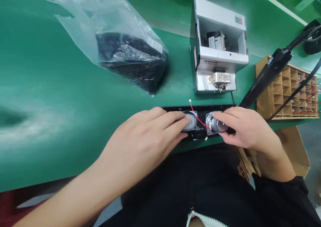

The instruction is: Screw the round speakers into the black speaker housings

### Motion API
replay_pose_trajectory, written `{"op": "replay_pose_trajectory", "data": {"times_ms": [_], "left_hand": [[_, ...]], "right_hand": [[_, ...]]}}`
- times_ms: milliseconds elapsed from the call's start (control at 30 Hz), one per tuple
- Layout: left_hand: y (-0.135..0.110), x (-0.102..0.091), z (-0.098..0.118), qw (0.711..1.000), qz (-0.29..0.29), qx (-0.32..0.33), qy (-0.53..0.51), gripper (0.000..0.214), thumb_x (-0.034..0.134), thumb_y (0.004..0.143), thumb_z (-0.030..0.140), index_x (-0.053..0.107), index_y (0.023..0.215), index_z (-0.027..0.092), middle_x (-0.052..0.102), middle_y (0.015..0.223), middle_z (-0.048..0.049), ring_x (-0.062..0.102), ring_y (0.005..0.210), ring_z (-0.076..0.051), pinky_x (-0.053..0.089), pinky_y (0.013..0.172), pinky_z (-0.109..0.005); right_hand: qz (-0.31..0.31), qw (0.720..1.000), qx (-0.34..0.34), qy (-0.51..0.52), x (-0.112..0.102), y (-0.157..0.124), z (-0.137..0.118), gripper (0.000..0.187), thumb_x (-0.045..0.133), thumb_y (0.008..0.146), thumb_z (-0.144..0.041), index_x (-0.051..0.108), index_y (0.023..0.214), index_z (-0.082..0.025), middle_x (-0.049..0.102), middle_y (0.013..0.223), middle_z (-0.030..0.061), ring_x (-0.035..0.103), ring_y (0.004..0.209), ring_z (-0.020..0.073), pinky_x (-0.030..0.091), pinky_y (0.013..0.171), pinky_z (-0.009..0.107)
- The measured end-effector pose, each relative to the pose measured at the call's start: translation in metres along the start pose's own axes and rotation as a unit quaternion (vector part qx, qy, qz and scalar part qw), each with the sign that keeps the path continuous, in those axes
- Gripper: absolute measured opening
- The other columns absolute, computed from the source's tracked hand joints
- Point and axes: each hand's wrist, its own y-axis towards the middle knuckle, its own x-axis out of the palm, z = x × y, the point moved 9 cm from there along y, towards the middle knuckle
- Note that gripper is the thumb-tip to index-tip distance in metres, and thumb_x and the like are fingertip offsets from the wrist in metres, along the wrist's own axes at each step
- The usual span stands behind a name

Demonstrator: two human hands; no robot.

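Note:
A long black housing lies near the front edge of the green bench, with two small round speakers in it. My left hand has its fingers closed over the left speaker, fingertips on its pale round back and the thumb along the housing's near side. The thumb and fingers of my right hand pinch the right speaker, which looks slightly tilted. Thin red wires with white plugs run across and between the speakers. Both hands hide the ends of the housing.
A silver machine with a red display stands behind the housing. At the back left lies a clear plastic bag with black parts inside. A divided cardboard box holding wired parts sits right, with a black arm slanting before it.

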Motion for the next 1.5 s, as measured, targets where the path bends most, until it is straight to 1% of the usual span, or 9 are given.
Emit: {"op": "replay_pose_trajectory", "data": {"times_ms": [133, 233, 367, 600, 800, 1000, 1133, 1233, 1500], "left_hand": [[0.007, 0.003, 0.009, 0.999, 0.013, 0.004, 0.037, 0.031, 0.06, 0.128, 0.027, 0.089, 0.138, 0.021, 0.095, 0.133, -0.0157, 0.08, 0.096, -0.034, 0.065, 0.082, -0.052], [0.008, 0.002, 0.013, 0.999, 0.017, 0.002, 0.039, 0.029, 0.061, 0.127, 0.025, 0.089, 0.134, 0.023, 0.095, 0.129, -0.0138, 0.08, 0.094, -0.033, 0.063, 0.083, -0.051], [0.005, -0.003, 0.015, 0.999, 0.024, -0.002, 0.042, 0.028, 0.063, 0.127, 0.022, 0.089, 0.139, 0.023, 0.095, 0.128, -0.0128, 0.082, 0.097, -0.033, 0.062, 0.084, -0.052], [0.004, 0.0, 0.016, 0.996, 0.002, -0.029, 0.079, 0.026, 0.065, 0.127, 0.026, 0.089, 0.137, 0.026, 0.096, 0.129, -0.0115, 0.082, 0.099, -0.035, 0.054, 0.077, -0.055], [0.007, -0.001, 0.009, 0.999, 0.011, 0.015, 0.047, 0.025, 0.063, 0.13, 0.031, 0.087, 0.136, 0.025, 0.095, 0.119, -0.0083, 0.08, 0.092, -0.032, 0.051, 0.074, -0.052], [0.008, -0.006, 0.007, 0.999, 0.016, 0.02, 0.047, 0.024, 0.064, 0.131, 0.031, 0.086, 0.135, 0.025, 0.095, 0.118, -0.0077, 0.081, 0.093, -0.031, 0.049, 0.074, -0.051], [0.01, -0.006, 0.009, 0.999, 0.01, 0.028, 0.041, 0.022, 0.067, 0.13, 0.029, 0.085, 0.141, 0.022, 0.096, 0.122, -0.0091, 0.082, 0.094, -0.031, 0.047, 0.074, -0.051], [0.012, -0.004, 0.009, 0.999, 0.006, 0.033, 0.04, 0.025, 0.064, 0.132, 0.031, 0.084, 0.142, 0.02, 0.096, 0.121, -0.009, 0.081, 0.092, -0.031, 0.047, 0.075, -0.052], [0.011, 0.0, 0.001, 0.998, -0.009, 0.037, 0.041, 0.03, 0.06, 0.134, 0.04, 0.085, 0.14, 0.025, 0.098, 0.119, -0.0049, 0.082, 0.09, -0.028, 0.044, 0.073, -0.049]], "right_hand": [[-0.139, 0.985, 0.008, -0.103, 0.022, 0.015, 0.003, 0.03, 0.074, 0.117, -0.023, 0.082, 0.146, -0.021, 0.091, 0.11, 0.007, 0.084, 0.095, 0.0271, 0.054, 0.077, 0.043], [-0.225, 0.966, 0.028, -0.122, 0.034, 0.021, 0.005, 0.033, 0.077, 0.12, -0.025, 0.08, 0.152, -0.019, 0.092, 0.113, 0.0084, 0.086, 0.101, 0.0274, 0.05, 0.079, 0.044], [-0.294, 0.946, 0.057, -0.121, 0.041, 0.025, 0.006, 0.015, 0.074, 0.121, -0.023, 0.08, 0.134, -0.019, 0.089, 0.107, 0.0083, 0.083, 0.095, 0.0268, 0.04, 0.074, 0.043], [-0.287, 0.95, 0.048, -0.115, 0.038, 0.025, 0.006, 0.015, 0.076, 0.124, -0.033, 0.08, 0.128, -0.019, 0.087, 0.102, 0.0075, 0.081, 0.091, 0.0261, 0.035, 0.074, 0.043], [-0.257, 0.961, 0.03, -0.098, 0.04, 0.022, 0.006, 0.028, 0.088, 0.118, -0.036, 0.083, 0.137, -0.017, 0.09, 0.108, 0.008, 0.082, 0.094, 0.0262, 0.039, 0.076, 0.043], [-0.225, 0.968, 0.028, -0.109, 0.033, 0.018, 0.003, 0.029, 0.075, 0.125, -0.035, 0.083, 0.143, -0.014, 0.09, 0.108, 0.0089, 0.078, 0.088, 0.0246, 0.04, 0.075, 0.043], [-0.198, 0.975, 0.019, -0.099, 0.026, 0.013, 0.002, 0.041, 0.081, 0.122, -0.039, 0.081, 0.151, -0.01, 0.092, 0.115, 0.0124, 0.077, 0.09, 0.0256, 0.042, 0.076, 0.043], [-0.179, 0.979, 0.017, -0.094, 0.026, 0.012, 0.003, 0.04, 0.078, 0.123, -0.037, 0.082, 0.151, -0.009, 0.093, 0.115, 0.0127, 0.076, 0.09, 0.0247, 0.043, 0.077, 0.043], [-0.189, 0.977, 0.031, -0.09, 0.034, 0.012, 0.007, 0.037, 0.073, 0.125, -0.036, 0.084, 0.15, -0.011, 0.098, 0.122, 0.0128, 0.077, 0.089, 0.0245, 0.046, 0.075, 0.043]]}}
